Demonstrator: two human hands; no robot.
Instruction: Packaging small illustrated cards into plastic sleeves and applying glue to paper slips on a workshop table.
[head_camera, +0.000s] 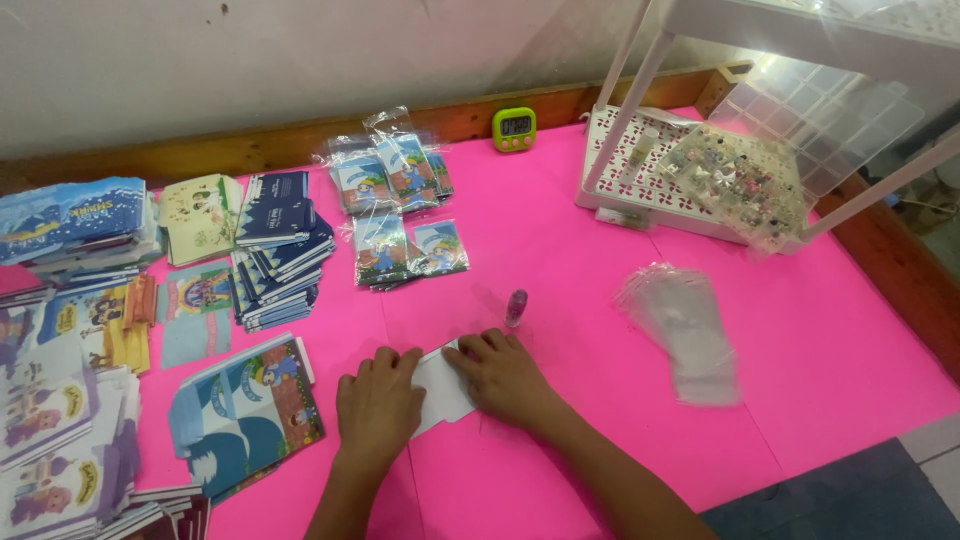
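My left hand (377, 403) and my right hand (503, 377) both press flat on a small white folded card piece (440, 385) that lies on the pink table cover (560, 250). The fingers of both hands are bent over the card's edges. A small glittery purple bottle (516, 307) stands upright just beyond my right hand. A printed blue illustrated card stack (250, 410) lies to the left of my left hand.
Stacks of printed cards (275, 245) and bagged cards (395, 200) fill the left and middle. A pile of clear plastic sleeves (685, 325) lies at the right. A white rack (650, 170) with a clear bead box (745, 180) and a green timer (514, 128) stand at the back.
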